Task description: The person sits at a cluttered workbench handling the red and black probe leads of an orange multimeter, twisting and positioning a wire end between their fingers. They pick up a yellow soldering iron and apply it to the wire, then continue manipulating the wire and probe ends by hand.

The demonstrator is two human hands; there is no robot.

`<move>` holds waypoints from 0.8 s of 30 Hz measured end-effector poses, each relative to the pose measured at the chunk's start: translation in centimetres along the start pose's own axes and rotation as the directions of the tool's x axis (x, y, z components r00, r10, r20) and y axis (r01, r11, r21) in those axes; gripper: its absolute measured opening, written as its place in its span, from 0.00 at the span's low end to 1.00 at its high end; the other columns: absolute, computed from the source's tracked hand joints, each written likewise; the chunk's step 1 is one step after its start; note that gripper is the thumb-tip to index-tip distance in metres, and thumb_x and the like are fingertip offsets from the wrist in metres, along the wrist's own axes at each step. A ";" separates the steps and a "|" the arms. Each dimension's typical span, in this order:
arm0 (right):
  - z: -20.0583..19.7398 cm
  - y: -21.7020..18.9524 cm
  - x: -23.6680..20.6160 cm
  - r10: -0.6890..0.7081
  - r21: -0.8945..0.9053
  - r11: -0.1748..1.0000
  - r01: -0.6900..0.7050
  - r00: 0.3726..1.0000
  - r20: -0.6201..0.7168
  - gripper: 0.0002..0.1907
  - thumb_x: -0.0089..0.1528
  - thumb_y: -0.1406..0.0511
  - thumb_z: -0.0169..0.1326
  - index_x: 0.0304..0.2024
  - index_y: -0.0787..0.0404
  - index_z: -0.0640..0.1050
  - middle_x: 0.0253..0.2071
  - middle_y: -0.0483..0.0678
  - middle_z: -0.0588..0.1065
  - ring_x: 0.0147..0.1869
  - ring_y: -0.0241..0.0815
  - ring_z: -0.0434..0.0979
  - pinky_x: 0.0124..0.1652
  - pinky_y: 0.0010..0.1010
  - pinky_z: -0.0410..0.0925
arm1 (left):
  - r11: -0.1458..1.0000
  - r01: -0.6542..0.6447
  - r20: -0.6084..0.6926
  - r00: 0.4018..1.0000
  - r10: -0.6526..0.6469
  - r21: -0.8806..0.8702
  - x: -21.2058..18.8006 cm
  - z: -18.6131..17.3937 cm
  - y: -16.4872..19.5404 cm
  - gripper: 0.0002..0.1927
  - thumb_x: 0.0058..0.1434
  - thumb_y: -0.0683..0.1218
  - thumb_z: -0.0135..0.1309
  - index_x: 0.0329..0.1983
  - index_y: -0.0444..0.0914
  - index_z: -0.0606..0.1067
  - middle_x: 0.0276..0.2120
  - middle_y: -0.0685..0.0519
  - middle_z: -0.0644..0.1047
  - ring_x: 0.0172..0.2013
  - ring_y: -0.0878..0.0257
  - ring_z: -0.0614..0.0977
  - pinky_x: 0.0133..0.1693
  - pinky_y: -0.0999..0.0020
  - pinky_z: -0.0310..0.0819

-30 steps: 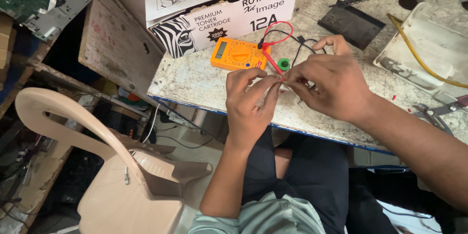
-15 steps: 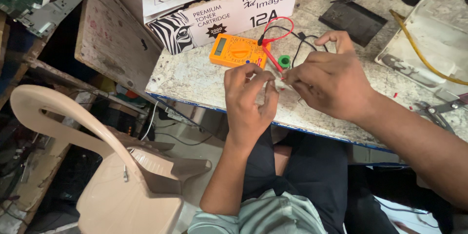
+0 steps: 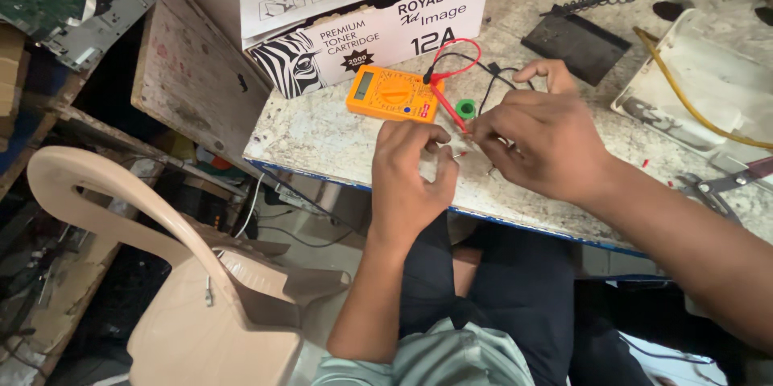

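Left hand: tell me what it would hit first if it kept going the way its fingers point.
The left hand points up across the bench, so it would likely meet the red probe first, then the orange multimeter just beyond; depth is hard to judge.

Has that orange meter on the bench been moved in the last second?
No. The orange multimeter sits at the same spot below the white carton; only the head camera shifted slightly.

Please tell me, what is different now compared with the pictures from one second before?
Very little. Both hands kept working together at the table edge: the left hand and right hand stay close, fingertips pinching a small part beside the red probe. The orange multimeter, green ring and cardboard box have not moved.
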State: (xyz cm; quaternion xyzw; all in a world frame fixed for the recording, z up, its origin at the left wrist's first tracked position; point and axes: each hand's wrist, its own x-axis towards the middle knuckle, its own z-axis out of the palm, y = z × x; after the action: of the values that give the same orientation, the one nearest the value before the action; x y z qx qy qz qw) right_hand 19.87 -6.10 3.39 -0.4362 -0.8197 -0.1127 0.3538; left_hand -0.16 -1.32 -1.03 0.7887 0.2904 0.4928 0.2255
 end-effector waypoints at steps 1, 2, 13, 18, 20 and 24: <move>0.1 0.0 -0.1 0.025 0.045 0.999 -0.025 1.000 -0.005 0.11 0.54 0.73 0.64 0.33 0.55 0.76 0.30 0.38 0.77 0.33 0.37 0.76 0.57 0.41 0.62 | 1.000 -0.003 0.031 1.000 0.002 0.020 0.0 0.0 0.0 0.09 0.54 0.39 0.59 0.38 0.35 0.76 0.34 0.48 0.77 0.41 0.48 0.77 0.47 0.54 0.71; 0.1 0.1 -0.1 0.049 0.087 0.995 -0.048 0.999 -0.012 0.11 0.54 0.73 0.64 0.34 0.56 0.76 0.31 0.39 0.78 0.33 0.37 0.77 0.57 0.41 0.61 | 0.999 -0.010 0.062 0.998 0.008 0.041 0.1 0.0 0.0 0.10 0.53 0.40 0.61 0.39 0.35 0.76 0.34 0.47 0.77 0.41 0.48 0.77 0.46 0.54 0.71; 0.5 0.9 0.3 0.169 0.128 0.979 -0.158 0.982 -0.080 0.09 0.55 0.71 0.65 0.35 0.56 0.77 0.30 0.41 0.78 0.33 0.39 0.80 0.52 0.35 0.63 | 0.963 -0.080 0.264 0.964 0.009 0.258 0.8 0.9 -0.9 0.04 0.55 0.43 0.61 0.33 0.39 0.79 0.34 0.48 0.77 0.44 0.48 0.78 0.42 0.49 0.69; 0.3 1.2 0.5 0.234 0.140 0.963 -0.229 0.972 -0.016 0.10 0.55 0.70 0.65 0.38 0.57 0.79 0.31 0.43 0.79 0.33 0.38 0.80 0.51 0.35 0.63 | 0.909 -0.185 0.427 0.904 0.008 0.374 1.8 0.4 -1.2 0.08 0.58 0.43 0.59 0.35 0.34 0.76 0.36 0.43 0.77 0.41 0.44 0.78 0.38 0.45 0.69; 0.3 1.6 0.4 0.210 0.121 0.970 -0.212 0.977 0.033 0.10 0.54 0.69 0.65 0.38 0.56 0.81 0.31 0.43 0.80 0.34 0.38 0.80 0.52 0.36 0.63 | 0.914 -0.241 0.560 0.828 0.018 0.327 3.0 -0.4 -1.8 0.07 0.53 0.42 0.59 0.34 0.35 0.76 0.35 0.43 0.78 0.42 0.44 0.79 0.41 0.48 0.72; 0.5 2.1 0.1 0.149 0.169 0.972 -0.164 0.984 0.097 0.11 0.53 0.69 0.64 0.38 0.53 0.83 0.34 0.43 0.80 0.40 0.39 0.80 0.53 0.35 0.64 | 0.966 -0.238 0.863 0.504 0.032 0.103 7.2 -2.1 -3.6 0.06 0.57 0.44 0.59 0.36 0.37 0.78 0.36 0.44 0.81 0.41 0.45 0.81 0.41 0.51 0.72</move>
State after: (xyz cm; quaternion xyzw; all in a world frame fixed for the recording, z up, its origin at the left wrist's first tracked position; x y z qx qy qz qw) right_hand 21.30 -4.53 2.83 -0.4706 -0.8035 0.0068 0.3644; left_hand -0.41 6.35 2.18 0.9676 0.1286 0.0235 0.2159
